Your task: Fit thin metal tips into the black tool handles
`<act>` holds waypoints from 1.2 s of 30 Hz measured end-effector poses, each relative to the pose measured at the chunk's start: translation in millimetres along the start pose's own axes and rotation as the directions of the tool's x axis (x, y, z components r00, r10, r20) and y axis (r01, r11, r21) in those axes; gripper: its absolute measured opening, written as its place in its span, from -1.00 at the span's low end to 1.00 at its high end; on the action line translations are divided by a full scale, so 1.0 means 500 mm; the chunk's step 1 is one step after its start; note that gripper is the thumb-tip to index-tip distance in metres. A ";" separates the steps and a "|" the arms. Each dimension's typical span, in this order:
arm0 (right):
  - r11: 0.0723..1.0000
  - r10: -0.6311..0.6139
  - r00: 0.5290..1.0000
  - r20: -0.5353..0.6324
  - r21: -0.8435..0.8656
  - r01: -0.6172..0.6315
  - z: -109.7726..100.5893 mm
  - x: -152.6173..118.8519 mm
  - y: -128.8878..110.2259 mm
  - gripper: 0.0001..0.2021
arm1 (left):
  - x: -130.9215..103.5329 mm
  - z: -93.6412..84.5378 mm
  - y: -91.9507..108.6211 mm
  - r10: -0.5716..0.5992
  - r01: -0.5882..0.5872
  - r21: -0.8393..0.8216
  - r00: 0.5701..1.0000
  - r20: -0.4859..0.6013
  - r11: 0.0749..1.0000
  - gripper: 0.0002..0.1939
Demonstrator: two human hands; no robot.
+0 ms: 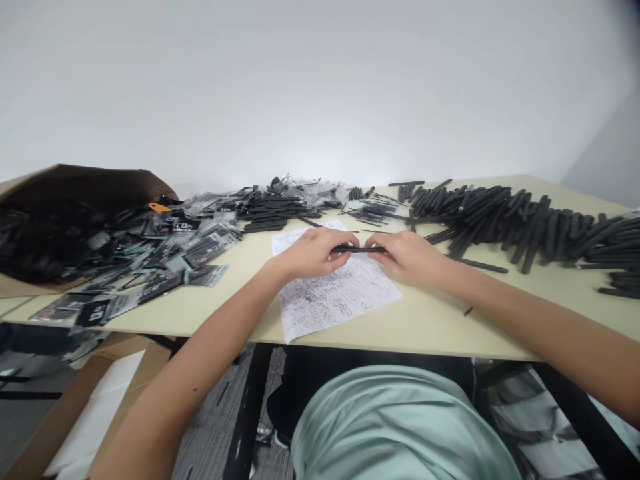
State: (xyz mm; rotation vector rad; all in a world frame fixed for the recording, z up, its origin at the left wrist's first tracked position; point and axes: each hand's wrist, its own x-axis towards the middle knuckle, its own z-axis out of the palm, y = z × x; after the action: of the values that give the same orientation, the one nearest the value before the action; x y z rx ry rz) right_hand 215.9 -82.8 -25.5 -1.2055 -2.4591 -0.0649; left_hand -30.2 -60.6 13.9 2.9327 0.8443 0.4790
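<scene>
A thin black pen-like stick (pixel 359 249) lies level between my two hands, above a white sheet (pixel 335 300) covered in scribbles. My left hand (pixel 320 252) pinches its left end between thumb and fingers. At its right end, my right hand (pixel 407 257) has its fingers closed round it. Behind my hands are thin loose dark rods (pixel 373 210) and a stack of black sticks (pixel 273 212).
A cardboard box (pixel 160 181) full of black packets opens at the left, with plastic-wrapped packets (pixel 205 243) spilling from it. A long heap of black foam-like tubes (pixel 525 223) covers the right. The table's front edge (pixel 400 347) is near my body; an open carton (pixel 60 427) stands below left.
</scene>
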 end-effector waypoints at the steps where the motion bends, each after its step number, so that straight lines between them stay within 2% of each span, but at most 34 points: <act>1: 1.000 -0.007 1.000 0.005 -0.015 0.007 -0.001 0.000 -0.001 -0.76 | 0.000 0.000 0.001 -0.014 0.014 -0.001 1.000 0.008 1.000 -0.72; 8: 0.996 -0.059 0.998 0.000 -0.061 0.059 -0.005 -0.004 -0.013 -0.71 | 0.000 -0.004 0.010 -0.065 0.066 -0.030 0.998 0.013 0.997 -0.77; 12: 0.994 -0.048 0.999 0.012 -0.094 0.049 -0.008 -0.006 -0.019 -0.66 | 0.001 -0.006 0.012 -0.077 0.077 -0.032 0.997 -0.011 0.997 -0.75; 21: 0.989 -0.024 0.997 0.079 -0.144 0.035 -0.011 -0.006 -0.016 -0.69 | -0.001 -0.010 0.007 -0.030 0.029 -0.055 0.999 -0.027 0.998 -0.79; 36: 0.996 -0.088 0.994 0.059 0.005 0.088 -0.011 -0.001 -0.012 -0.69 | 0.003 0.002 0.016 -0.012 0.012 0.000 1.000 -0.027 1.000 -0.74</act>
State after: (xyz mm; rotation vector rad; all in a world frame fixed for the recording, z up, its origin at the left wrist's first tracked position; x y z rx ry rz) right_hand 213.4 -88.1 -20.0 -1.1129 -2.5619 -0.0512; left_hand -24.6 -66.9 14.5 2.9262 0.8647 0.5195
